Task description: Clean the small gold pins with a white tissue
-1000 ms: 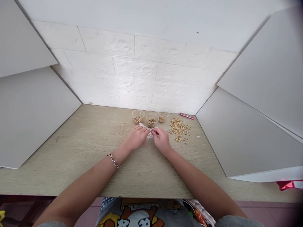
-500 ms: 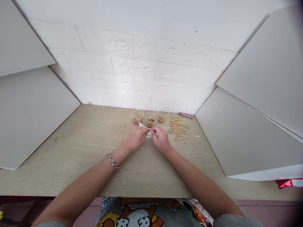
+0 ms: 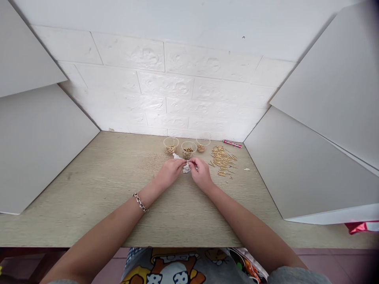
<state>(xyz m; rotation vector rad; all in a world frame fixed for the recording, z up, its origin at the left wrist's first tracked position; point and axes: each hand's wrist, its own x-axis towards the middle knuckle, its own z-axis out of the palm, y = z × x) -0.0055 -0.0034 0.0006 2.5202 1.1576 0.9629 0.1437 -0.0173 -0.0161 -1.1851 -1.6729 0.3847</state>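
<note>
My left hand (image 3: pixel 171 170) and my right hand (image 3: pixel 199 171) meet fingertip to fingertip over the table, both pinched closed. What sits between the fingertips is too small to make out. Beneath and behind them lies crumpled white tissue (image 3: pixel 186 169). Just beyond my fingers stands a clear cup (image 3: pixel 188 153) holding small gold-coloured pieces. A second clear cup (image 3: pixel 171 147), to its left, contains thin tan pieces, and a third cup (image 3: pixel 201 146), at the right, holds similar ones. Right of my right hand, many slim gold-coloured sticks (image 3: pixel 222 158) lie in a loose pile.
A red and pink pen-like tube (image 3: pixel 232 144) lies near the back right corner. Brown crumbs (image 3: pixel 152 161) are scattered left of the cups. Grey-white panels (image 3: pixel 44 154) flank the table (image 3: pixel 118 165) on both sides, with a white brick-patterned wall (image 3: pixel 166 85) behind.
My hands stay pinched together in nearly the same place, with only slight finger movement. The view has shifted very slightly; the cups and the pile are unchanged.
</note>
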